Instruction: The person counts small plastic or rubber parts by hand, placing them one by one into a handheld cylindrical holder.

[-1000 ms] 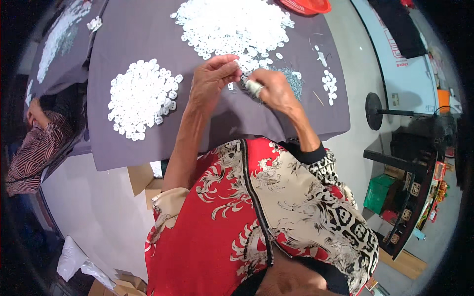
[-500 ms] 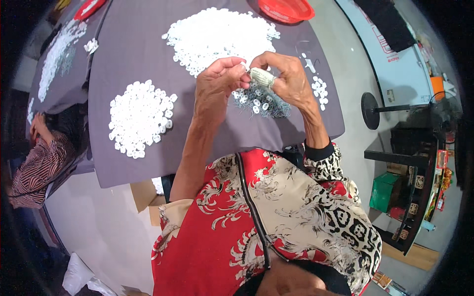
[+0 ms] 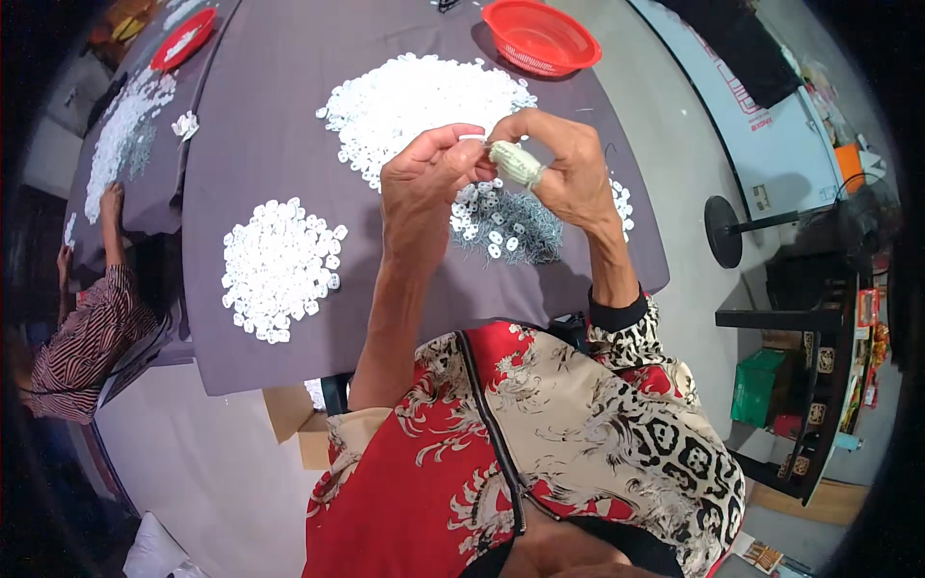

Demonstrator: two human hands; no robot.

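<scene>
Above the table my two hands meet at the fingertips. My left hand is closed, pinching a small white plastic piece between thumb and forefinger. My right hand is closed too, with its forefinger bent over; a pale, ribbed, cloth-like cover sits at its thumb. Whatever its fingertips pinch is too small to make out. Below the hands lies a heap of thin grey wire-like pieces with some white pieces among them. A large pile of white pieces spreads just beyond, partly hidden by my left hand.
Another white pile lies at left on the grey-covered table. A red basket stands at the far right edge. At the far left a person in a striped sleeve works over white pieces. A standing fan is at right.
The whole view has shifted, so the table sits lower in it. The white piece in my left fingers now shows clearly. The other person's arm has reached forward to their pile.
</scene>
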